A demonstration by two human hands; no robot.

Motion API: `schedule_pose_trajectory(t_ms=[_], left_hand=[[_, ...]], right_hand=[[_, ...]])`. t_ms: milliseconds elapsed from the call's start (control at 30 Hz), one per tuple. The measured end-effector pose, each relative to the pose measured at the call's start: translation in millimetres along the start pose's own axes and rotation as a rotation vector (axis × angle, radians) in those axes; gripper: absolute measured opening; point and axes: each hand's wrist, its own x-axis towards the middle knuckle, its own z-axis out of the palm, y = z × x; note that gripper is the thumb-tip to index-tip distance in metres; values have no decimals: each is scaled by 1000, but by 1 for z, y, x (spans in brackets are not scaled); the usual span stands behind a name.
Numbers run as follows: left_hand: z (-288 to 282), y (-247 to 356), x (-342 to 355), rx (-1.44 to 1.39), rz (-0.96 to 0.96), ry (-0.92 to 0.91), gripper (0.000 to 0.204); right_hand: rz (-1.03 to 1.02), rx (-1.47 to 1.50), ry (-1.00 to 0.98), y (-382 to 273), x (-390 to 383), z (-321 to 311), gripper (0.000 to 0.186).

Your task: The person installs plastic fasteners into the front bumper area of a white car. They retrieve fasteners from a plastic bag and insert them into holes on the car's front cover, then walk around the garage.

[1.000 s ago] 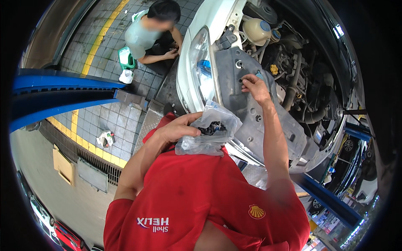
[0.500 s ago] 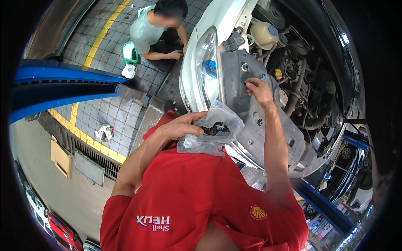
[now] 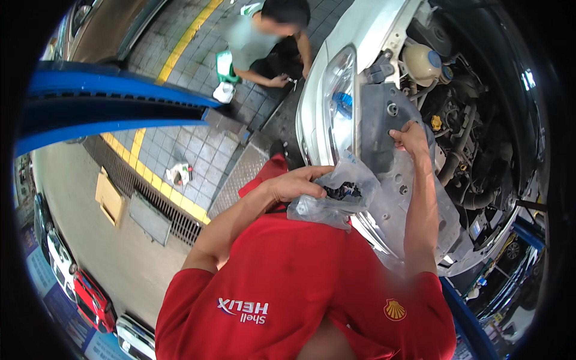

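Note:
My left hand (image 3: 298, 183) grips a clear plastic bag (image 3: 313, 210) by its edge, thumb and fingers around its side. Through the bag's open mouth show several small black plastic clips (image 3: 344, 191). My right hand (image 3: 413, 138) is over the grey plastic cover (image 3: 377, 114) along the car's front, behind the headlight (image 3: 340, 84). Its fingers are curled, with the thumb against the cover's surface below a round hole (image 3: 393, 109). Whatever those fingers hold, if anything, is too small or hidden to make out.
An open engine bay (image 3: 462, 138) with a cream fluid tank (image 3: 422, 63) lies to the right. A blue lift arm (image 3: 114, 96) reaches in from the left. At the far side a co-worker (image 3: 264, 48) crouches by the bumper, near a green jug (image 3: 225, 66).
The whole view has shifted, so the scene sits farther right. My right hand's fingers have curled in more, its thumb now pointing at the cover. My left hand keeps the bag.

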Motion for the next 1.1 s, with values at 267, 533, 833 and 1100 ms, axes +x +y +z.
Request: schedule_pose_trajectory(t_ms=[267,533,833,1100], left_hand=[[11,-10,-11,17,-43,276,71],[15,-54,-33,-147,57,317,68],[30,-81,-55,-153,127,399,67],[30,-99,-69,-176,162,421,66]], right_hand=[[-258,557,-263,5,-120,29,60],[-267,273,29,-7,-146,47,43],[-451,-119,254,3,-106,50,36],[-359,-182,343,23,-58,53,44]])
